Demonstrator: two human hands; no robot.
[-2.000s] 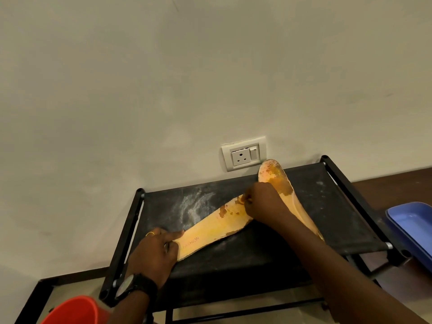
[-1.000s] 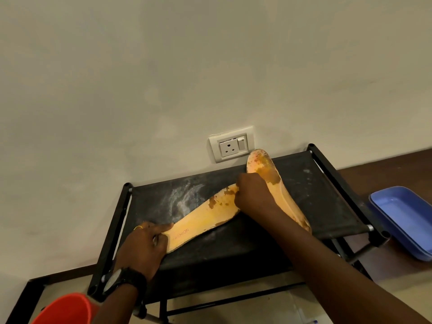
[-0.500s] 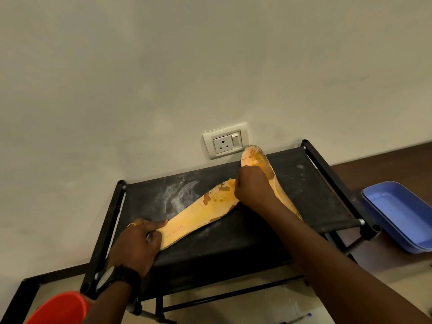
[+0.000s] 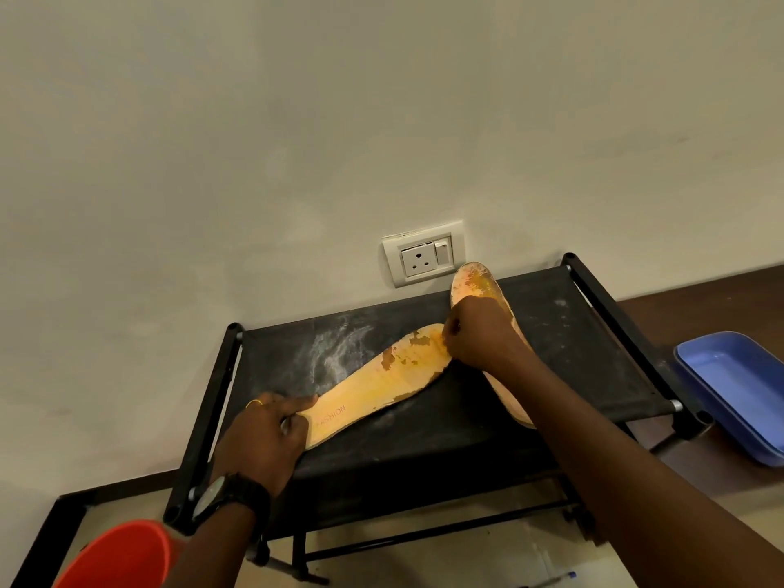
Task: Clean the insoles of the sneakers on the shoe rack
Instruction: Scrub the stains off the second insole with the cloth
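Two orange insoles lie on the black fabric top of the shoe rack [image 4: 594, 354]. The nearer insole [image 4: 373, 392] runs diagonally, with worn brown patches near its toe and printed letters at its heel. My left hand [image 4: 263, 439] grips its heel end. My right hand [image 4: 483, 337] has its fingers curled tight at the toe edge, pinching it; anything else inside that hand is hidden. The second insole [image 4: 475, 282] lies behind my right hand and forearm, toe towards the wall, mostly covered.
White powdery smears mark the rack fabric [image 4: 335, 350]. A wall socket [image 4: 424, 256] sits just above the rack. Stacked blue trays [image 4: 738, 384] rest on the floor at right, a red bucket [image 4: 123, 553] at lower left, and a pen [image 4: 560, 579] lies under the rack.
Both hands stay at the same ends of the nearer insole. My right hand has shifted only slightly at the toe edge. The view itself has drifted a little.
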